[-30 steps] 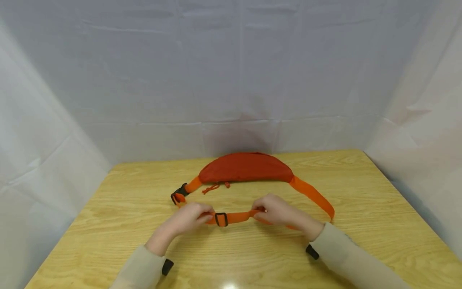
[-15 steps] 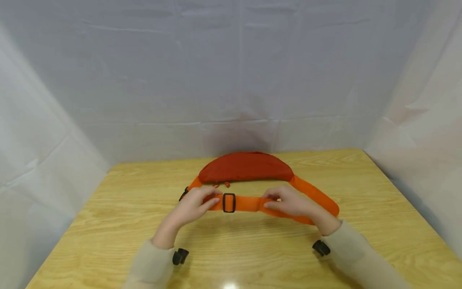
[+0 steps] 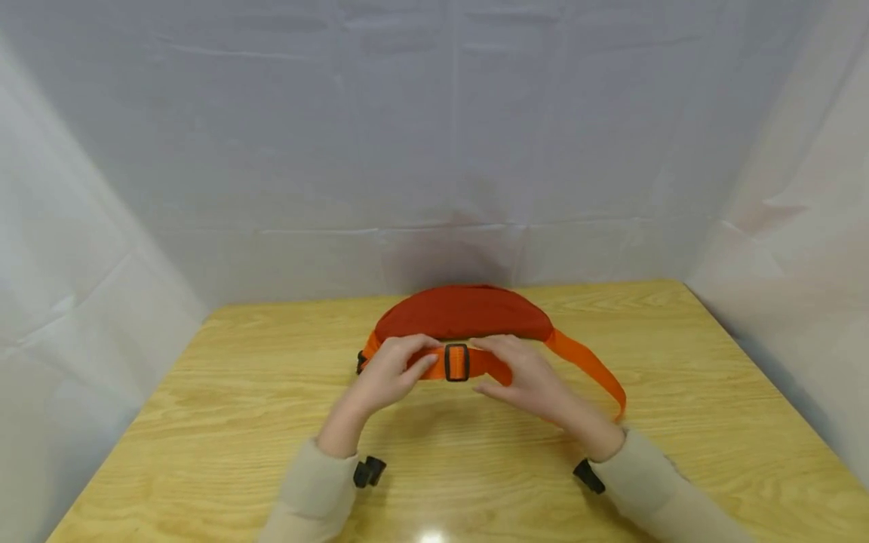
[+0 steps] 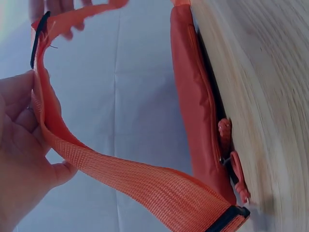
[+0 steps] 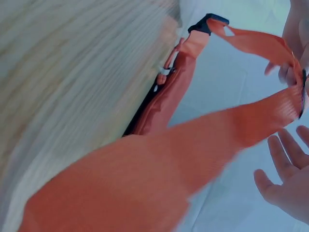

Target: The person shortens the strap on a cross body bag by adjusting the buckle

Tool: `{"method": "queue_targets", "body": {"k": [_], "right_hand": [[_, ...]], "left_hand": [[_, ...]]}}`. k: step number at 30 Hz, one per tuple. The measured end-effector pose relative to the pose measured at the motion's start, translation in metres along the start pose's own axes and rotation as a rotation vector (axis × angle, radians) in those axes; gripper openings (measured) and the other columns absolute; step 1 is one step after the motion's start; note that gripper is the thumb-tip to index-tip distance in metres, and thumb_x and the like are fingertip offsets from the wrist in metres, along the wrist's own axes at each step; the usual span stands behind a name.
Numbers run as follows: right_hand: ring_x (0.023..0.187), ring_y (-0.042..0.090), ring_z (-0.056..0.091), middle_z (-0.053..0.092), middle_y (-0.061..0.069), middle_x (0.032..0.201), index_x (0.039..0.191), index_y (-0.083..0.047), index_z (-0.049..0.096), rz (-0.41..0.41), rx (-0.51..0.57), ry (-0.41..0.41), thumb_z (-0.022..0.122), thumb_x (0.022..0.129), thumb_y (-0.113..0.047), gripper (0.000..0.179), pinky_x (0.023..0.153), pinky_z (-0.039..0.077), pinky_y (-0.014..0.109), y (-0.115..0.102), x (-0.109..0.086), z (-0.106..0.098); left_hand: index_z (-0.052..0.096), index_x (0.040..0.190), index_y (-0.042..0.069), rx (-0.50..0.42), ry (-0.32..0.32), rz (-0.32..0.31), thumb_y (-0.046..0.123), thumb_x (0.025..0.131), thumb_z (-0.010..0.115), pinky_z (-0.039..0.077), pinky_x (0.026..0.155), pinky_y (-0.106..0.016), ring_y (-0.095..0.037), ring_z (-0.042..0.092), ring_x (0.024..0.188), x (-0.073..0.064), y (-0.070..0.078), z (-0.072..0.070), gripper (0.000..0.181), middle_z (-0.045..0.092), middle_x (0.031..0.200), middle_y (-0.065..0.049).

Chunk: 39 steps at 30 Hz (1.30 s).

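A red waist bag [image 3: 462, 313] lies at the back of the table, its zip pulls [image 4: 236, 171] hanging on the near side. Raised in front of it is its orange strap [image 5: 217, 130], with a black slider buckle [image 3: 457, 363]. My left hand [image 3: 394, 372] pinches the strap just left of the slider. To the right of the slider, my right hand [image 3: 532, 381] is beside the strap with thumb and fingers spread apart, gripping nothing. A black side-release buckle [image 5: 205, 24] joins strap and bag at the left end; in the head view my left hand partly hides it.
The wooden table [image 3: 237, 422] carries the bag. White sheeting [image 3: 434, 151] closes off the back and both sides. A black wrist-camera piece [image 3: 369, 471] hangs below the left sleeve, another [image 3: 588, 477] below the right.
Both hands have lifted the strap's slider section up toward the bag and a little right. My right hand's fingers have parted from the strap. The bag stays in place.
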State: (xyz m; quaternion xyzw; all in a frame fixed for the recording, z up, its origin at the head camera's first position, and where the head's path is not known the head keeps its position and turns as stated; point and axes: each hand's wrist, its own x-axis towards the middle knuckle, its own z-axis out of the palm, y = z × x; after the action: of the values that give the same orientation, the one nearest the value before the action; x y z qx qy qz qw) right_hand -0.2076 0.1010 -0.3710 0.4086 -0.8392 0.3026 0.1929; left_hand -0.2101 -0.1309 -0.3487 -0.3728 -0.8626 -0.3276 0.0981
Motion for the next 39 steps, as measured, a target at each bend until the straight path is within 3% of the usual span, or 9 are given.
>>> {"method": "queue_targets", "body": {"k": [3, 5, 9, 14, 18, 24, 31, 39], "right_hand": [[0.101, 0.024, 0.051, 0.056, 0.011, 0.111, 0.118, 0.001, 0.053, -0.072, -0.021, 0.043, 0.078, 0.067, -0.019, 0.060, 0.083, 0.042, 0.038, -0.003, 0.004, 0.002], [0.102, 0.025, 0.050, 0.055, 0.012, 0.112, 0.117, 0.002, 0.053, -0.102, -0.020, 0.060, 0.079, 0.065, -0.018, 0.061, 0.085, 0.041, 0.040, -0.004, 0.005, 0.004], [0.101, 0.026, 0.051, 0.057, 0.013, 0.108, 0.114, 0.003, 0.055, -0.120, -0.012, 0.084, 0.080, 0.064, -0.016, 0.059, 0.089, 0.037, 0.047, -0.006, 0.005, 0.008], [0.097, 0.026, 0.053, 0.058, 0.013, 0.104, 0.111, 0.004, 0.057, -0.129, -0.029, 0.119, 0.080, 0.063, -0.013, 0.057, 0.090, 0.036, 0.046, -0.007, 0.004, 0.008], [0.095, 0.026, 0.054, 0.059, 0.012, 0.103, 0.110, 0.004, 0.057, -0.141, -0.043, 0.121, 0.081, 0.062, -0.014, 0.056, 0.090, 0.037, 0.045, -0.006, 0.003, 0.008], [0.093, 0.024, 0.055, 0.060, 0.012, 0.101, 0.107, 0.004, 0.059, -0.158, -0.044, 0.113, 0.082, 0.060, -0.014, 0.056, 0.089, 0.039, 0.044, -0.006, 0.003, 0.006], [0.091, 0.022, 0.055, 0.060, 0.011, 0.100, 0.108, 0.004, 0.058, -0.135, -0.024, 0.101, 0.081, 0.062, -0.016, 0.055, 0.077, 0.047, 0.033, -0.007, 0.003, 0.005], [0.086, 0.021, 0.054, 0.060, 0.010, 0.097, 0.105, 0.005, 0.059, -0.157, -0.029, 0.097, 0.082, 0.060, -0.016, 0.055, 0.071, 0.048, 0.029, -0.007, 0.004, 0.003]], "left_hand": [[0.060, 0.104, 0.002, -0.024, -0.006, 0.012, 0.010, 0.090, 0.051, 0.042, 0.060, -0.024, -0.004, 0.040, 0.053, 0.002, 0.001, 0.005, 0.018, 0.054, 0.068, 0.004], [0.060, 0.105, 0.002, -0.034, -0.005, 0.022, 0.010, 0.090, 0.051, 0.044, 0.064, -0.025, -0.006, 0.046, 0.060, 0.004, 0.003, 0.008, 0.019, 0.060, 0.079, 0.000], [0.060, 0.107, 0.001, -0.043, 0.000, 0.027, 0.012, 0.091, 0.051, 0.046, 0.074, -0.028, -0.013, 0.057, 0.081, 0.005, 0.008, 0.012, 0.022, 0.062, 0.098, -0.008], [0.058, 0.111, 0.001, -0.038, -0.007, -0.001, 0.017, 0.088, 0.056, 0.044, 0.082, -0.031, -0.018, 0.055, 0.099, 0.006, 0.013, 0.015, 0.028, 0.059, 0.108, -0.009], [0.057, 0.113, 0.003, 0.024, -0.026, 0.035, 0.024, 0.079, 0.067, 0.045, 0.077, -0.027, -0.015, 0.054, 0.093, 0.005, 0.013, 0.015, 0.041, 0.058, 0.106, -0.005], [0.061, 0.109, 0.005, 0.147, 0.005, 0.157, 0.025, 0.070, 0.076, 0.044, 0.070, -0.021, -0.012, 0.054, 0.083, 0.005, 0.011, 0.014, 0.046, 0.060, 0.099, -0.003], [0.062, 0.105, 0.006, 0.310, 0.035, 0.164, 0.027, 0.070, 0.075, 0.041, 0.076, -0.033, -0.014, 0.056, 0.086, 0.005, 0.012, 0.015, 0.042, 0.062, 0.098, -0.003], [0.064, 0.098, 0.008, 0.315, 0.076, 0.195, 0.026, 0.070, 0.075, 0.041, 0.078, -0.035, -0.015, 0.052, 0.087, 0.002, 0.011, 0.011, 0.035, 0.057, 0.095, -0.001]]}}
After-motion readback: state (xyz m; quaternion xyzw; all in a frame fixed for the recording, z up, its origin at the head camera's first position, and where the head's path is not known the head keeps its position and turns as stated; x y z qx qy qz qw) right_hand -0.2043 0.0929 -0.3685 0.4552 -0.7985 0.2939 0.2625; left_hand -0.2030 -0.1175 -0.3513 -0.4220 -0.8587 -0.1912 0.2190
